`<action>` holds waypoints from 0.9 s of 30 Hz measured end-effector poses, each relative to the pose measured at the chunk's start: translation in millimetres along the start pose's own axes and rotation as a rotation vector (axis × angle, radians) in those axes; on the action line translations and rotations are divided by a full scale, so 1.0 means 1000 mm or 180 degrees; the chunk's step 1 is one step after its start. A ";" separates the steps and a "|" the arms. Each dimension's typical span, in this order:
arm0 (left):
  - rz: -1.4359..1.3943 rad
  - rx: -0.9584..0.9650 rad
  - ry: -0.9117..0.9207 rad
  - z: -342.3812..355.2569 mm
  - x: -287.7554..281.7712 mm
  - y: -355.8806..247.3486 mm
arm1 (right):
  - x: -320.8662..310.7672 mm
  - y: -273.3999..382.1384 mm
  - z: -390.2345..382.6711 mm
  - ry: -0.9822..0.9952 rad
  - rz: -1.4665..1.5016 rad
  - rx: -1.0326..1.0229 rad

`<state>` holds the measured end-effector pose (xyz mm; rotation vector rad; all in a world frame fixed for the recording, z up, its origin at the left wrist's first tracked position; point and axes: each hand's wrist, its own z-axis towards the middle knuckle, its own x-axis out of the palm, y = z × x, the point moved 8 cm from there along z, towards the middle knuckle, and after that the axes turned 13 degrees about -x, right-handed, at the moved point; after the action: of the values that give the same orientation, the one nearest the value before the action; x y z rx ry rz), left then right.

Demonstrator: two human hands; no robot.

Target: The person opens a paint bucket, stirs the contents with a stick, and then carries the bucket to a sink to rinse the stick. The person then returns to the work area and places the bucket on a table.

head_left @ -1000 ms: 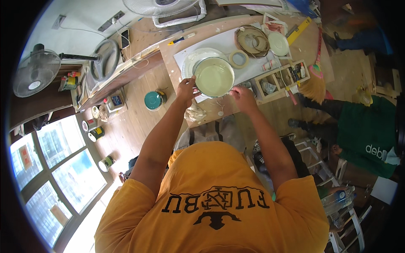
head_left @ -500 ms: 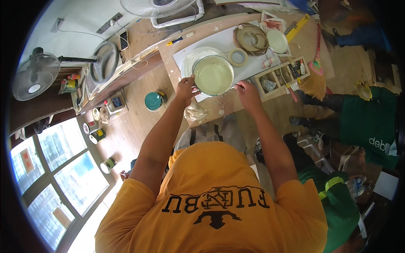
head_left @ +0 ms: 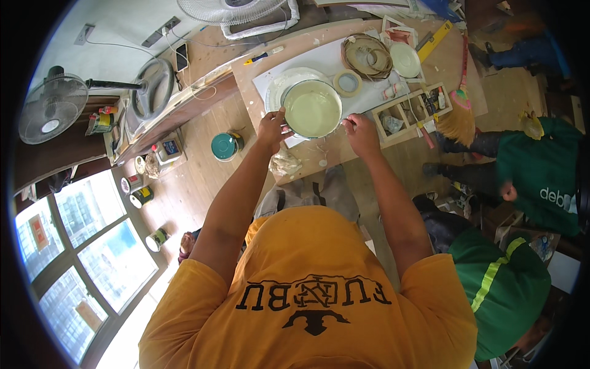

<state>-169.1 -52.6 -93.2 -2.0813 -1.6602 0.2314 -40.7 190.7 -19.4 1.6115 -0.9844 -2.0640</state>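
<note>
A round paint can (head_left: 313,108) of pale green paint is between my two hands, above the near edge of the work table (head_left: 310,171). My left hand (head_left: 271,129) grips its left side, fingers closed at the rim. At the right side, my right hand (head_left: 361,135) pinches the can's edge with thumb and fingers. Partly hidden behind the can lies a white round lid or plate (head_left: 275,92) on a white sheet (head_left: 326,61). A tape roll (head_left: 348,83) sits just beyond the can. Near my left wrist is a crumpled pale rag (head_left: 284,162).
To the right are a divided wooden tray (head_left: 401,115), a broom (head_left: 457,121) and a yellow level (head_left: 435,42). A teal-topped bucket (head_left: 224,147) stands on the floor at left. A person in green (head_left: 504,289) is close to my right; another (head_left: 538,172) stands farther off.
The can and my hands have barely shifted. The nearer person in green has moved to the right and up in view; a hand of the farther person now shows.
</note>
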 end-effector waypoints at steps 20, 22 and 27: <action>0.0077 -0.0009 -0.0093 -0.004 0.002 -0.003 | 0.050 0.014 -0.057 0.0394 0.0836 0.0441; 0.0042 0.0018 -0.0016 0.000 0.000 -0.001 | 0.032 0.004 -0.051 0.0088 0.0698 0.0459; 0.0054 -0.0025 -0.0078 -0.003 0.001 -0.001 | 0.003 -0.001 -0.022 -0.0182 0.0607 0.0486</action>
<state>-168.6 -52.6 -90.3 -2.1069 -1.6607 0.2574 -20.3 182.8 -24.6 1.4716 -1.2905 -1.9568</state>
